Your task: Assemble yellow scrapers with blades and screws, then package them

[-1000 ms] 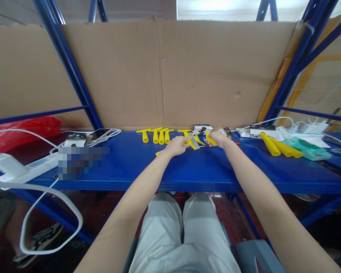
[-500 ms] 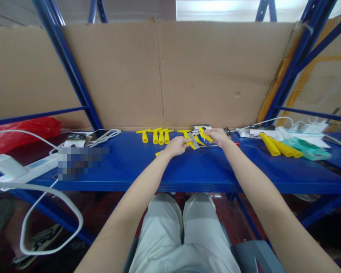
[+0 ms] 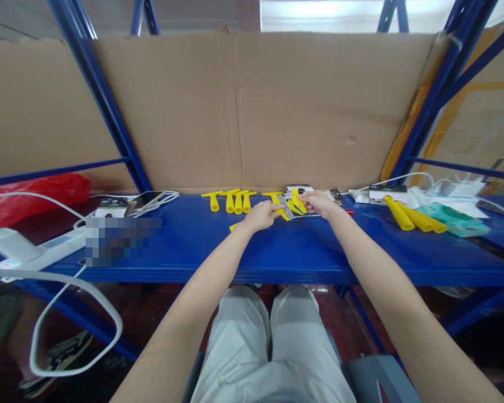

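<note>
My left hand [image 3: 261,215] is closed around a yellow-handled scraper, and its flat grey metal blade [image 3: 285,207] sticks out to the right. Just beyond the blade, my right hand [image 3: 319,202] pinches a small yellow plastic piece [image 3: 297,201], tilted close to the blade. Whether the two touch I cannot tell. Another yellow T-shaped piece [image 3: 271,196] lies behind my left hand. Below my right hand lies a thin metal rod with a red end [image 3: 349,212]. Part of a yellow piece [image 3: 233,227] shows beside my left wrist.
Several yellow T-shaped pieces [image 3: 237,202] lie along the cardboard back panel [image 3: 172,112]. At right are yellow tubular handles [image 3: 399,214] and a green packet [image 3: 453,219]. A white power strip [image 3: 46,252], cables and a red bag [image 3: 42,196] lie on the left of the blue bench [image 3: 294,252].
My right hand has turned the small yellow piece more upright and shifted slightly left. My left hand and the scraper have hardly moved.
</note>
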Tool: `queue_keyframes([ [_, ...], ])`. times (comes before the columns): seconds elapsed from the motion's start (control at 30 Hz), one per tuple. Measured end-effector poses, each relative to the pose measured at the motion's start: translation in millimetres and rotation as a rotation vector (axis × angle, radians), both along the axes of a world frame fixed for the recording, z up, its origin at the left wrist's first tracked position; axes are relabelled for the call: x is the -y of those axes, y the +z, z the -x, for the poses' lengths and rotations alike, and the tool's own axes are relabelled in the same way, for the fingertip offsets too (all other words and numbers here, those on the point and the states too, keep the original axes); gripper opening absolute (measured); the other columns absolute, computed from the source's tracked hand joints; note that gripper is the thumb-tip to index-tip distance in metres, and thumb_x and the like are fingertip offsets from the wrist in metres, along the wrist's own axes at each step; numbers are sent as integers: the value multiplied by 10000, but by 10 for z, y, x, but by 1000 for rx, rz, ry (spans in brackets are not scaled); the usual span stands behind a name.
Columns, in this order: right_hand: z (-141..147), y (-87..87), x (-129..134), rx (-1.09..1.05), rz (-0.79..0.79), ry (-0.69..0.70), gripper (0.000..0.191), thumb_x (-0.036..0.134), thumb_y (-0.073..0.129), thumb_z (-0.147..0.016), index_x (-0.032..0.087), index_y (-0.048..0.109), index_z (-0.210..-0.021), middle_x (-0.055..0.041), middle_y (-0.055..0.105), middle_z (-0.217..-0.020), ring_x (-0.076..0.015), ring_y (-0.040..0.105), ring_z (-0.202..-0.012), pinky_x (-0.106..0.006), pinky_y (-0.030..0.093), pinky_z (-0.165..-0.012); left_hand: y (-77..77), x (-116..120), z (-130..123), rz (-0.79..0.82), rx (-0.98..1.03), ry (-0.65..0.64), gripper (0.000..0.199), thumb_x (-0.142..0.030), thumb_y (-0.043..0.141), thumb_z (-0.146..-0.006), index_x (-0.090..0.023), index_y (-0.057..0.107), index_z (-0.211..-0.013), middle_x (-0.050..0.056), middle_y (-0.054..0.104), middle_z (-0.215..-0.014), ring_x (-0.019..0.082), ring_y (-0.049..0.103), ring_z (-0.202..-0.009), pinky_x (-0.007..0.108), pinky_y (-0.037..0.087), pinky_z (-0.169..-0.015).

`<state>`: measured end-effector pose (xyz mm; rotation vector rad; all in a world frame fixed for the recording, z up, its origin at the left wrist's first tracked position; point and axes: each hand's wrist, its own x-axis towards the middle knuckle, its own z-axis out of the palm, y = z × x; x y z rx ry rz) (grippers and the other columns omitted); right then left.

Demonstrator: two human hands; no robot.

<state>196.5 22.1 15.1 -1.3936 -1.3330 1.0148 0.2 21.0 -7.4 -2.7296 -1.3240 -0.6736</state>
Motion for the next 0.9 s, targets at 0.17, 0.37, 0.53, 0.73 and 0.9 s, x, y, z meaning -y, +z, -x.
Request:
queue_keyframes([
  [0.17,47,-12,6,1,4,74,359,295,665,-763,164,406,-552,81,348,-410,-16,278,-342,-148,172,-325,-4,4,1,-7,6,-33,372,-234,476,-874,-239,580,-1231,85,643,-1093,208,595,-996,323,435,-884],
  [0.37,60,-17,11,-10,3,83,333,229,598,-817,163,404,-554,87,330,-387,-15,262,-325,-148,159,-321,13,23,0,-4,-10,-28,396,-239,483,-871,-249,551,-1262,87,647,-1099,220,600,-1000,334,438,-881],
  [0.53,51,-24,4,-6,-2,86,342,233,604,-814,167,396,-549,86,323,-388,-18,262,-332,-152,159,-328,15,21,3,-5,-5,-43,414,-225,490,-865,-232,537,-1276,98,639,-1138,226,589,-1043,330,434,-895],
  [0.73,86,-38,8,25,6,115,299,204,555,-833,164,422,-569,77,324,-398,-24,251,-345,-157,159,-340,-10,5,-7,8,37,-42,507,-220,521,-849,-181,439,-1348,111,580,-1252,213,540,-1140,310,403,-945],
  [0.9,187,-69,35,102,-29,88,234,190,534,-826,158,463,-606,81,334,-418,-29,254,-364,-160,188,-374,-15,14,-16,30,53,-3,673,-239,547,-838,-148,250,-1435,136,591,-1224,216,561,-1110,307,421,-913],
])
